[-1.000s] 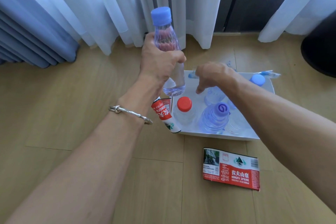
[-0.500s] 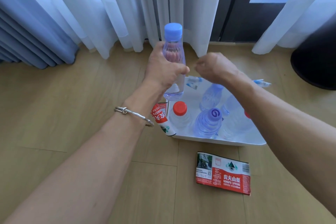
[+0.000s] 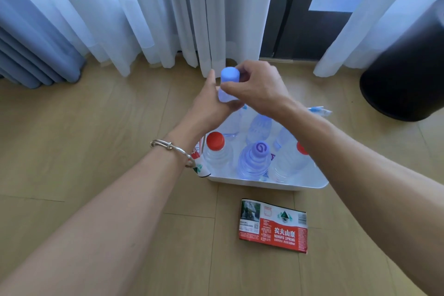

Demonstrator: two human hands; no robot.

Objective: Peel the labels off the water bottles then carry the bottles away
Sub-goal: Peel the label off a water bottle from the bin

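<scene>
A clear water bottle with a blue cap (image 3: pixel 230 75) is held above the white tray (image 3: pixel 269 184). My left hand (image 3: pixel 210 103) grips its body from the left. My right hand (image 3: pixel 258 86) has come over it, fingers curled round the neck just below the cap. In the tray stand several more bottles: one with a red cap (image 3: pixel 215 140), one with a purple cap (image 3: pixel 259 149), another red-capped one (image 3: pixel 300 149) partly hidden by my right forearm. A peeled red label (image 3: pixel 274 225) lies flat on the floor in front of the tray.
Another red label (image 3: pixel 199 166) curls against the tray's left side. A black round bin (image 3: pixel 406 79) stands at the right. White and blue curtains (image 3: pixel 144 14) hang along the back. A thin blue-and-white strip (image 3: pixel 320 110) lies behind the tray on the wooden floor.
My right hand rose from above the tray and closed on the top of the bottle. The left hand kept its grip on the bottle. The view tilted upward.
</scene>
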